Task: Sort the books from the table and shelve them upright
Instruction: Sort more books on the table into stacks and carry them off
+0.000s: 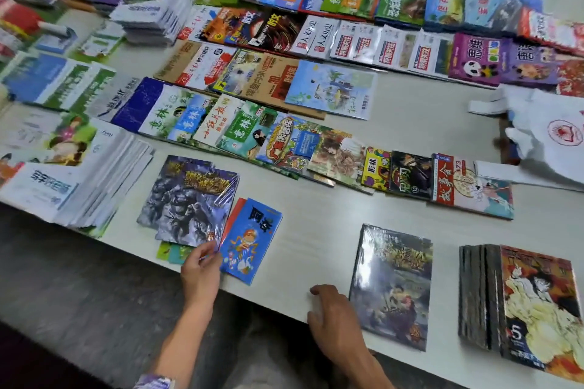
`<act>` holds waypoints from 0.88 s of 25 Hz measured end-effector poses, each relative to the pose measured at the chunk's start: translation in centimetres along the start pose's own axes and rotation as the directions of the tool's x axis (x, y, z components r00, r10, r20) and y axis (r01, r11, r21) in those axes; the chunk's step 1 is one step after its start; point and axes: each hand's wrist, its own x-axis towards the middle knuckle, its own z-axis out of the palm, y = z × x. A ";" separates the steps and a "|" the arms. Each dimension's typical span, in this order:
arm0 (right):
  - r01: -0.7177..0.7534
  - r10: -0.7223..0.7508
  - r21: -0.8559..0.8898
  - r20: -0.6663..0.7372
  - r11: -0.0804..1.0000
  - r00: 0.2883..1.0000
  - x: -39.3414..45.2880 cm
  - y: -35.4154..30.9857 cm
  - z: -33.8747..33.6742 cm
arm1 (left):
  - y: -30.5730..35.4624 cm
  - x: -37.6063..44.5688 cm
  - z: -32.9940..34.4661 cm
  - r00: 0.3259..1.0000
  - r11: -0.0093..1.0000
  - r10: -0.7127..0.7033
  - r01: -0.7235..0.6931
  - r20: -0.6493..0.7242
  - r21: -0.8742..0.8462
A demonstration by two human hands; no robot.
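While books cover the desk [331, 215], left hand [202, 271] pinching shrink-wrapped grey book [189, 199] corner, right hand [331, 309] loosely spread, empty, right of it.

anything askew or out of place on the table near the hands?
Yes: the small blue cartoon-cover book lies tilted, overlapping a red book beneath it, its lower corner overhanging the white table edge. The left hand touches its edge.

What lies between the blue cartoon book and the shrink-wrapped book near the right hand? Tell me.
In the head view, only bare white table lies between the blue cartoon book and the shrink-wrapped book; the right hand rests at the near edge of that gap.
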 end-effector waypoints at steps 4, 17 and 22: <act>-0.057 0.057 0.009 -0.010 0.998 0.998 3.5 -5.6 3.0 | 1.1 8.3 -4.5 0.999 1.000 0.019 -0.019 -0.045 -0.001; -0.093 0.107 0.338 -0.021 0.937 0.994 17.7 -23.4 8.1 | 5.6 18.9 -6.9 0.935 0.954 0.037 -0.138 0.352 0.266; -0.186 0.284 0.510 -0.121 0.840 0.951 19.5 -25.5 7.5 | 7.3 19.1 -9.4 0.628 0.998 -0.012 0.055 0.778 -0.029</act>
